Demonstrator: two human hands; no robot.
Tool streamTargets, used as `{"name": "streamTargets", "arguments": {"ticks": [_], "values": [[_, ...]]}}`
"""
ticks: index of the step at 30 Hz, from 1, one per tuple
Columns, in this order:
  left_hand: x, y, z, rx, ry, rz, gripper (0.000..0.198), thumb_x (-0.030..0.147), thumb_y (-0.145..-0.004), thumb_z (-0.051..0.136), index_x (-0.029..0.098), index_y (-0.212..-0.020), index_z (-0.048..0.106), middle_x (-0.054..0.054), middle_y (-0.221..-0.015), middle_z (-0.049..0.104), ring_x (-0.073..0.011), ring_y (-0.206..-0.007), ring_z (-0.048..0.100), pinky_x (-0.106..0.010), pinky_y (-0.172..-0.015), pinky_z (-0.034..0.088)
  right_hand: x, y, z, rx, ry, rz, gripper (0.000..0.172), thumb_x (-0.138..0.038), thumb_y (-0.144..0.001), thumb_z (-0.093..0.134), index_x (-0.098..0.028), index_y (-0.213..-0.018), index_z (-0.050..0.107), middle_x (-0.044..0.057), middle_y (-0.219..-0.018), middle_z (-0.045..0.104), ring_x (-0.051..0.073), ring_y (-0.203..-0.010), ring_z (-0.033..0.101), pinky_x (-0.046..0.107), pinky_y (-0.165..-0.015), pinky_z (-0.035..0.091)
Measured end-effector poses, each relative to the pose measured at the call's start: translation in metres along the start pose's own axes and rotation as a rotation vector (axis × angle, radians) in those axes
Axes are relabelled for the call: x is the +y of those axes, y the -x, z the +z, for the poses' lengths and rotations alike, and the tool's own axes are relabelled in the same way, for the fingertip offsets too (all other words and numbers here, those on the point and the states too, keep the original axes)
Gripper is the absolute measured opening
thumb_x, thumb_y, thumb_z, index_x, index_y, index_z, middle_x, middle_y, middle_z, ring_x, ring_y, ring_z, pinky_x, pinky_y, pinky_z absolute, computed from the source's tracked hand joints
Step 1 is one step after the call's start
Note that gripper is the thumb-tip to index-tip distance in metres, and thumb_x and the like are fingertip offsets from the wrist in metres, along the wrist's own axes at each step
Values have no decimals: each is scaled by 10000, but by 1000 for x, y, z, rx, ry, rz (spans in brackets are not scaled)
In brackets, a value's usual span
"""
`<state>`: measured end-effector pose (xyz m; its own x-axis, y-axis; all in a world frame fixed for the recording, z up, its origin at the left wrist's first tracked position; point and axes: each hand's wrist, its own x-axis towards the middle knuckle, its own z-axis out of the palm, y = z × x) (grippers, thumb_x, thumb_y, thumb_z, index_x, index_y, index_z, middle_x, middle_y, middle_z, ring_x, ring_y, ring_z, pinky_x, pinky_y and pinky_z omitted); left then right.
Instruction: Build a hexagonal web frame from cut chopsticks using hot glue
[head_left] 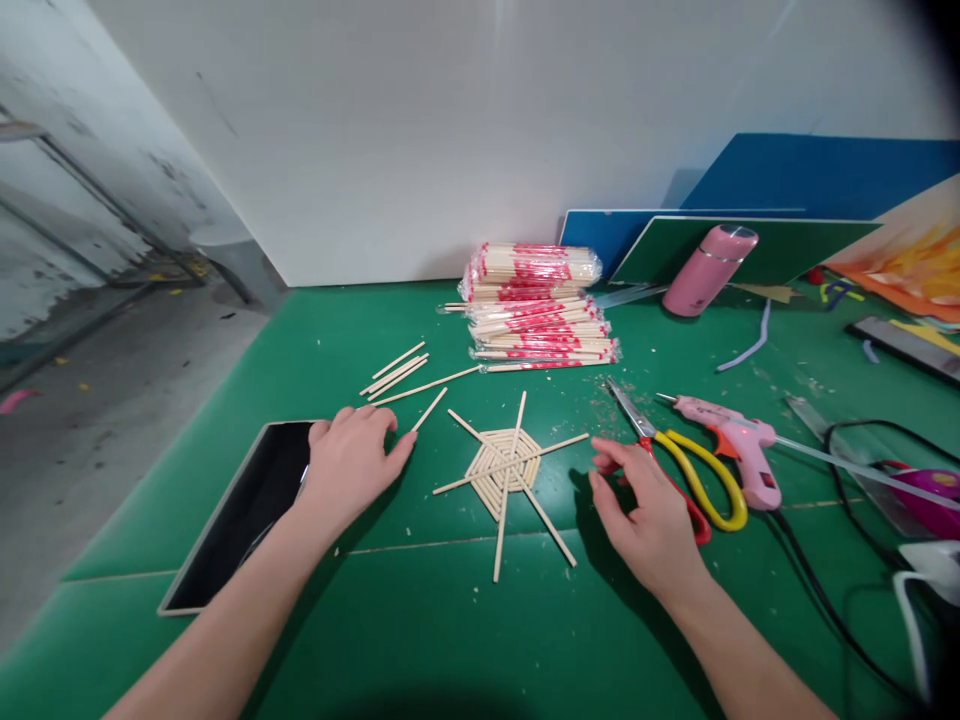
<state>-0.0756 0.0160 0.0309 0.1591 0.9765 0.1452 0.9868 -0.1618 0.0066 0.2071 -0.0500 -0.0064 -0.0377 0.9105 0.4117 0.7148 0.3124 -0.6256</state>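
Observation:
A spider-web shape (504,466) made of wooden chopsticks lies flat on the green table, with crossed spokes and shorter pieces laid in rings. To its left, my left hand (352,455) is palm down, thumb apart from the bent fingers. A short stick (430,410) lies right at the thumb tip; whether they touch, I cannot tell. Several cut sticks (397,374) rest just beyond that hand. My right hand (641,500) hovers at the web's right side, thumb and fingers apart and holding nothing, near one spoke's end. Scissors (694,465) with red and yellow handles lie partly behind it.
Plastic-wrapped chopsticks (540,310) are piled at the back. A pink glue gun (739,445) with its cord lies right, below a pink bottle (711,270). A black tablet-like panel (247,510) is under my left forearm. Boards (757,250) lean on the wall.

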Motion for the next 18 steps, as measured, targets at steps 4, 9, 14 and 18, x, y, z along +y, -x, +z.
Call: {"name": "streamTargets", "arguments": {"ticks": [4, 9, 14, 18], "values": [[3, 5, 4, -39, -62, -25, 238, 364, -781, 406, 177, -698, 526, -83, -772, 601, -277, -807, 530, -379, -657, 340, -13, 1, 4, -122, -56, -90, 339, -157, -790, 457, -197, -1126, 450, 55, -910, 578, 186, -862, 524, 342, -762, 438], [3, 7, 9, -38, -75, -31, 249, 307, -806, 361, 182, -669, 528, -69, -738, 601, -253, -781, 536, -366, -670, 331, -23, 0, 8, -375, -58, -217, 478, -95, -796, 397, -194, -1259, 339, 60, -1042, 579, 208, -982, 457, 384, -833, 402], [-3, 10, 7, 33, -16, -72, 258, 291, -807, 357, 176, -640, 517, -60, -708, 593, -234, -739, 542, -331, -633, 341, -23, 2, 11, -432, -37, -230, 565, -65, -784, 389, -212, -1311, 249, 41, -1062, 589, 209, -997, 441, 396, -842, 393], [-3, 21, -7, 154, 56, -152, 244, 305, -828, 329, 171, -710, 495, -45, -738, 570, -189, -698, 537, -290, -612, 367, -19, 2, 13, -331, -104, -200, 509, -97, -796, 412, -207, -1279, 299, 50, -1065, 572, 195, -1005, 445, 370, -856, 391]]}}
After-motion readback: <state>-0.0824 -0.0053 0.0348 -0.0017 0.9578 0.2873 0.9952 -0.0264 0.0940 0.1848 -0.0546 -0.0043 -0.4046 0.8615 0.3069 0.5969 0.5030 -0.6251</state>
